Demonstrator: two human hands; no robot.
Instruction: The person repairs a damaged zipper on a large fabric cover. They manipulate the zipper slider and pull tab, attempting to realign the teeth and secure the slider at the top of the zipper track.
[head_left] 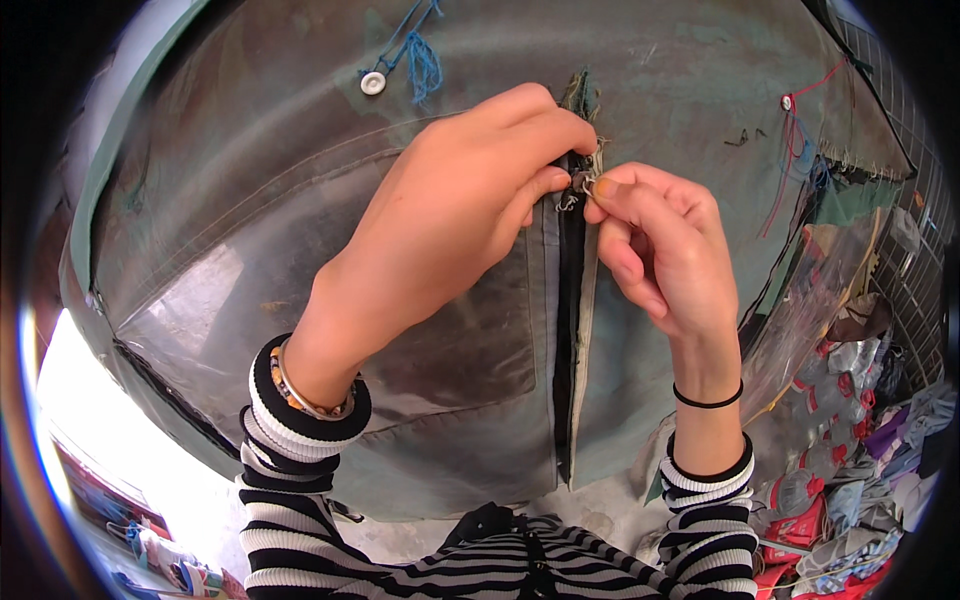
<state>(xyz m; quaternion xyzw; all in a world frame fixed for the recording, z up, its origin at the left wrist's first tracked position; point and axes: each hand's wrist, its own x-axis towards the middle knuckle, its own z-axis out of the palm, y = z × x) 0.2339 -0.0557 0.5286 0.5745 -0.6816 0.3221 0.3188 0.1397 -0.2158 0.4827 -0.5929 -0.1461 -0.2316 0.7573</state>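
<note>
A large worn grey-green canvas cover [660, 110] lies before me, with a clear plastic window [440, 340] stitched into its left part. Down its middle runs a dark slit [568, 360] edged by a pale strip [583, 350], which looks like a zip. My left hand [450, 190] reaches over the window, thumb and fingers closed on the frayed fabric edge near the slit's top. Across from it, my right hand [670, 230] pinches a small pale loop-like piece [587, 187] at the same spot. The fingertips nearly meet, and exactly what this piece is cannot be made out.
Blue cord with a white button-like disc [373, 83] hangs on the cover at upper left. Another disc [787, 102] with red and blue strings is at right. A heap of clothes and plastic packaging [830, 500] lies lower right, beside a wire mesh [915, 300].
</note>
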